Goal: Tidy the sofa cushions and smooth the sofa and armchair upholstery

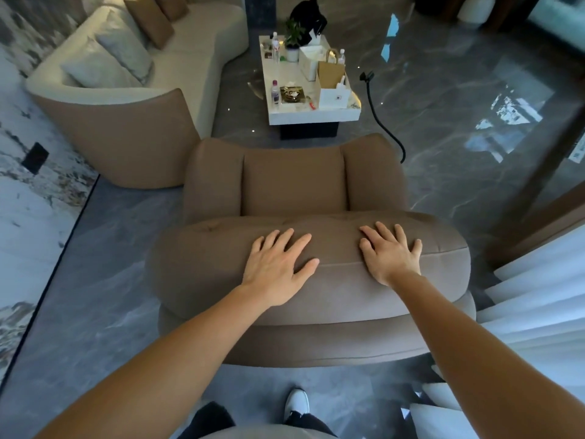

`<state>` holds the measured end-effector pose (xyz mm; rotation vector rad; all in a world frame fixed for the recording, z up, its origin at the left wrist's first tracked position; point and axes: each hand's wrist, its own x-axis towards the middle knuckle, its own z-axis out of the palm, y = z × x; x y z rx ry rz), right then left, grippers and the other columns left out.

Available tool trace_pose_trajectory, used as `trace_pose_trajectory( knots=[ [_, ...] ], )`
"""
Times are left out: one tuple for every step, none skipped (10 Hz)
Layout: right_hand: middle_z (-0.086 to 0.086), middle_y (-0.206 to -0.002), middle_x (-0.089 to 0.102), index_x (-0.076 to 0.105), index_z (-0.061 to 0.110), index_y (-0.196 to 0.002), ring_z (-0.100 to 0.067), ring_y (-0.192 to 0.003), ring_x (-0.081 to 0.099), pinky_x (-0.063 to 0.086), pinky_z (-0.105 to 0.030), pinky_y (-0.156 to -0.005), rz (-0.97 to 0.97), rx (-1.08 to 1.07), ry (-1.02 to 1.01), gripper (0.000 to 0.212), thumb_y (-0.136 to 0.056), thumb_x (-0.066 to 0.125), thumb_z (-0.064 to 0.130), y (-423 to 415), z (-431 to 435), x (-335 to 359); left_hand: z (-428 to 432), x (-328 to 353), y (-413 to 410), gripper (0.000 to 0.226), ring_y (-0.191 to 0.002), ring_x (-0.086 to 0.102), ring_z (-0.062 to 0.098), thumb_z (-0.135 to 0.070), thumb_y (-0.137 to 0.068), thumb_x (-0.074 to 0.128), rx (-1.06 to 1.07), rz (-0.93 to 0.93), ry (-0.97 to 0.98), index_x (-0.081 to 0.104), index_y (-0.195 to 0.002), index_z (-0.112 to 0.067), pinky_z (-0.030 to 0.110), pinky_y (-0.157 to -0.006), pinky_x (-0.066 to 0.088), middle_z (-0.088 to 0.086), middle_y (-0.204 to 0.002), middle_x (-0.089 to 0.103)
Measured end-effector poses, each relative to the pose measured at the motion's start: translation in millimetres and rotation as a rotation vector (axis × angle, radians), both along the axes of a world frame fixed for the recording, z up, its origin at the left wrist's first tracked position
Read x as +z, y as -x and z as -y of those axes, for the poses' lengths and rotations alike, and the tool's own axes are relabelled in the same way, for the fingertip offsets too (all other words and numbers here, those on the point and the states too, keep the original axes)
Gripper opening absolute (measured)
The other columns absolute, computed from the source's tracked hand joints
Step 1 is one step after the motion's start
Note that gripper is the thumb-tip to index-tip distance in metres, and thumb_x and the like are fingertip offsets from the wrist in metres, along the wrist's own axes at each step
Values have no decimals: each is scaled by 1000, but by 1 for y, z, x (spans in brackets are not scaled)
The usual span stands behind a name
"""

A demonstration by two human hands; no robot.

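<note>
I stand behind a brown armchair (294, 182) and look down over its padded backrest (202, 261). My left hand (277, 266) lies flat on top of the backrest, fingers spread, holding nothing. My right hand (387, 255) rests flat on the same roll further right, fingers apart. Beyond the chair to the left stands a cream sofa (190, 58) with a brown outer shell. Two pale cushions (104, 58) and brown cushions (148, 17) lean against its back.
A white coffee table (313, 114) ahead of the armchair carries bottles, a potted plant, paper bags and a small tray. A black cable (380, 115) trails on the glossy grey floor to its right. White curtains (538, 296) hang at the right.
</note>
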<state>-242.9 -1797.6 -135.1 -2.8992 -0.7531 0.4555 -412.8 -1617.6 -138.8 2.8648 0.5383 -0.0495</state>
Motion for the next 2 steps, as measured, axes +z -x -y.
trace_pose_trajectory(
  knots=[
    [3,-160,27,33,38,-146,-31,-148,12,14,-65,-112,-42,-36,71,52,-98,19,48,6,-11,13,-32,9,10,60,-142,26,24,-65,-94,21,4,-46,110,33,-146,-38,43,-114,23,-3,-156,34],
    [-9,-149,42,46,23,-141,-36,-137,34,32,-55,-108,-174,-79,167,55,-95,29,49,5,-47,47,-81,42,13,50,-123,48,25,-58,-98,28,95,-204,235,56,-126,-28,45,-102,40,1,-136,55]
  ],
)
